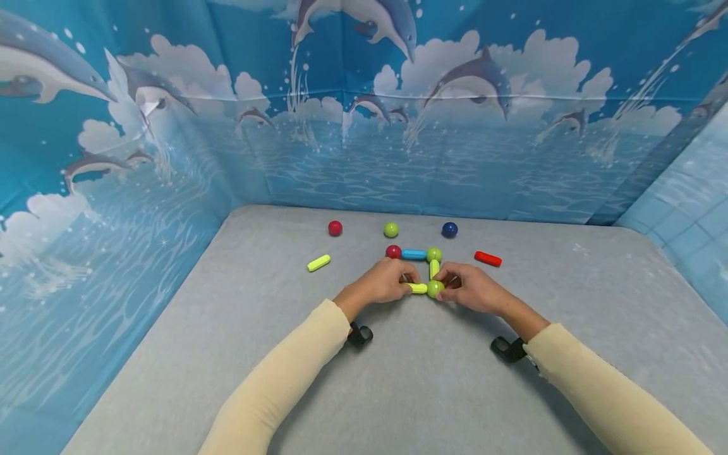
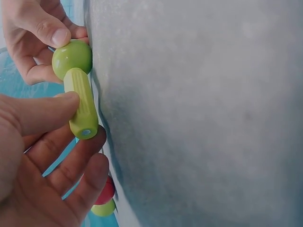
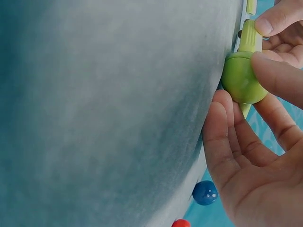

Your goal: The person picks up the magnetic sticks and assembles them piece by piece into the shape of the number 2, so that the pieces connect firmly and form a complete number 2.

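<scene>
My left hand point(image 1: 385, 282) pinches a yellow ridged stick point(image 1: 418, 289) between thumb and fingers. The stick's right end touches a green ball point(image 1: 435, 289), which my right hand point(image 1: 473, 288) grips. In the left wrist view the stick's near end point(image 2: 85, 132) is bare, with a small round metallic spot. From this ball another yellow stick point(image 1: 435, 270) runs back to a second green ball point(image 1: 435, 254). A blue stick point(image 1: 414, 254) links that ball to a red ball point(image 1: 393, 251), behind my left fingers. In the right wrist view my thumb lies against the held green ball point(image 3: 241, 78).
Behind the joined pieces stand a loose red ball point(image 1: 335, 228), a green ball point(image 1: 391, 229) and a dark blue ball point(image 1: 449, 230). A loose yellow stick point(image 1: 318, 263) lies left, a red stick point(image 1: 488, 258) right. A dolphin-printed curtain point(image 1: 364, 170) borders the grey table point(image 1: 398, 392).
</scene>
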`<action>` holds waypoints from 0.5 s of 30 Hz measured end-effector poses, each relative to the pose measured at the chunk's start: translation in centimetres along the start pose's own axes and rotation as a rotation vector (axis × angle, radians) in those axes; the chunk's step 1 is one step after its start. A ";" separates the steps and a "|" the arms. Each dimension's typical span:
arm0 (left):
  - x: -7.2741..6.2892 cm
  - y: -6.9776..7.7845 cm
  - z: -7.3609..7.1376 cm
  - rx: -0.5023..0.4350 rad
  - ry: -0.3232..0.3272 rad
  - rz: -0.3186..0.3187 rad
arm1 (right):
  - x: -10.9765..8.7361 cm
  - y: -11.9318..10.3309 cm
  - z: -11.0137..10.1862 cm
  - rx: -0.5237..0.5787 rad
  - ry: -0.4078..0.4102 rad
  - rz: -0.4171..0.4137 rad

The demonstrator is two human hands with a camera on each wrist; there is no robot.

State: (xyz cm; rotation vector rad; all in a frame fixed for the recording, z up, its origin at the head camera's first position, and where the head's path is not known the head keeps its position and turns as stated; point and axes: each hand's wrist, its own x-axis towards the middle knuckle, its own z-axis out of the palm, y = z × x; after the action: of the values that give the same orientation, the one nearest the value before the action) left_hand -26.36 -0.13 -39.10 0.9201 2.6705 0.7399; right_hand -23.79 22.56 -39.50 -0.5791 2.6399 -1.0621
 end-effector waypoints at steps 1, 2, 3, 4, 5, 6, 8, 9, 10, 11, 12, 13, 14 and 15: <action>0.0 0.0 0.0 -0.001 -0.001 -0.003 | 0.0 0.0 0.0 0.003 -0.001 -0.002; 0.0 0.1 0.0 -0.002 -0.001 -0.004 | 0.0 0.0 0.0 0.004 0.001 -0.003; 0.0 0.1 0.0 -0.002 -0.001 -0.004 | 0.0 0.0 0.0 0.004 0.002 -0.001; 0.0 0.2 0.0 -0.002 -0.001 -0.005 | -0.1 0.0 0.0 0.005 0.005 0.002; 0.0 0.2 0.0 -0.003 -0.002 -0.004 | -0.1 0.0 -0.1 0.007 0.006 0.001; 0.0 0.2 -0.1 -0.007 -0.004 -0.004 | -0.1 0.0 -0.1 0.010 0.006 0.000; 0.1 0.0 -0.3 -0.024 -0.007 -0.009 | -0.1 0.0 -0.1 0.016 0.003 0.000; 0.1 -0.2 -0.5 -0.034 -0.002 -0.009 | -0.1 0.0 -0.1 0.018 0.001 -0.001; 0.2 -0.4 -0.7 -0.042 0.009 -0.010 | -0.1 0.0 -0.1 0.019 0.000 -0.002; 0.2 -0.6 -1.0 -0.048 0.027 -0.010 | -0.1 0.0 -0.1 0.020 -0.002 -0.003; 0.3 -0.9 -1.3 -0.055 0.054 -0.014 | 0.0 0.0 -0.1 0.019 -0.001 -0.001; 0.4 -1.3 -1.6 -0.064 0.086 -0.028 | 0.0 0.0 0.0 0.018 -0.002 -0.001; 0.5 -1.7 -2.0 -0.066 0.125 -0.044 | 0.0 0.0 0.0 0.016 -0.001 -0.001; 0.7 -2.1 -2.3 -0.060 0.167 -0.067 | 0.1 0.0 0.0 0.014 0.000 -0.003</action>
State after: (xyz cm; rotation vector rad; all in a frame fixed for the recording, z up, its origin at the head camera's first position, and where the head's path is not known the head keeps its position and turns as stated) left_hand -28.80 -2.05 -38.33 0.7824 2.7885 0.9135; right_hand -23.87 22.53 -39.52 -0.5803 2.6302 -1.0802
